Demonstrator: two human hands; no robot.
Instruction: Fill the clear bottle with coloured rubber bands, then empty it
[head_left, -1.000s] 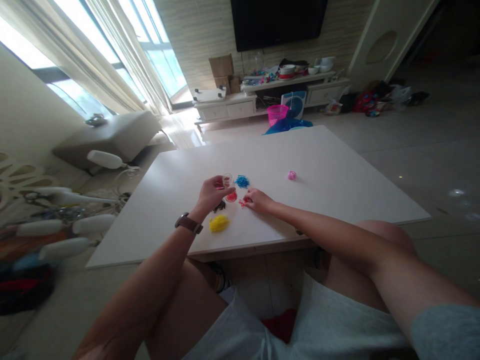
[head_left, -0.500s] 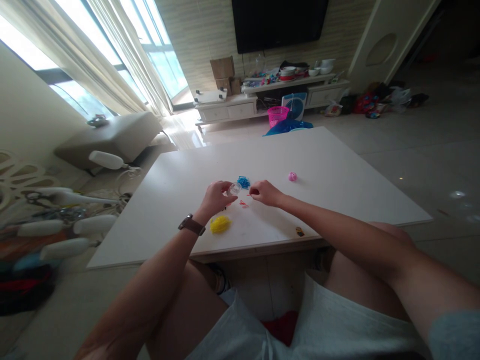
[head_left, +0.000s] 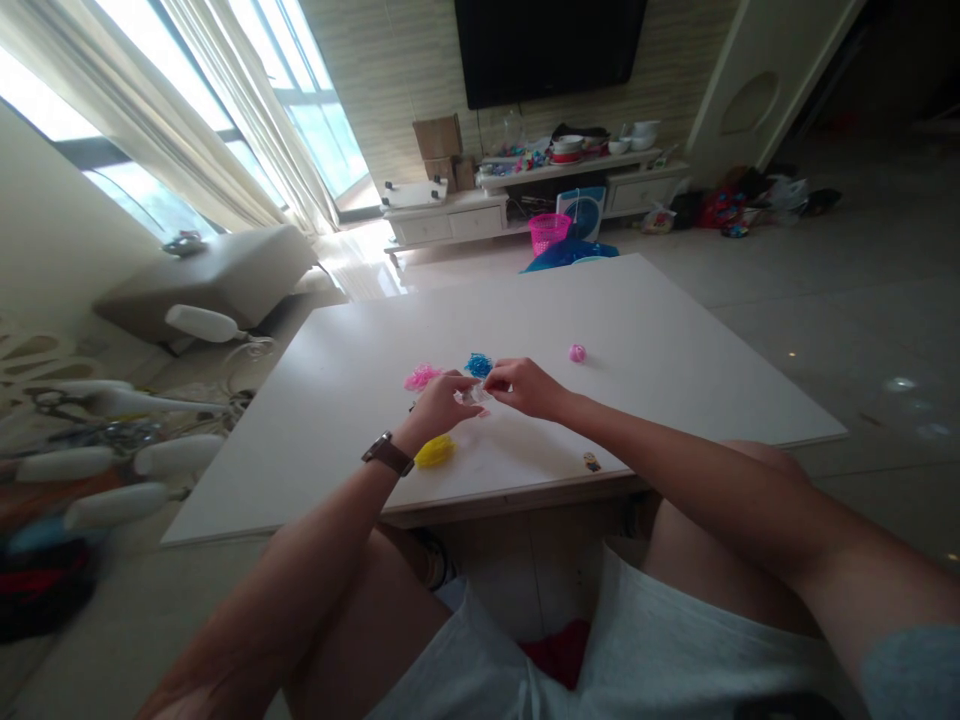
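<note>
My left hand is closed around a small clear container, held tilted just above the white table. At its mouth is my right hand, fingers pinched together; what they hold, if anything, is hidden. Below the container lie a few small reddish pieces, partly covered from view. A pile of blue strands or small bands sits just beyond the hands. Beside my left hand is a pink pile, and a yellow pile lies nearer me, partly behind my wrist.
A pink ball-like object rests right of the hands. Near the front edge lies a small yellow-and-dark figure. White lamp-like shades stand off the left edge. Beyond the table are a pink basket and a low cabinet.
My right hand has moved left to the container, which has tilted toward it. The red piece seen at its fingertips is now out of sight. The pink pile has come into view.
</note>
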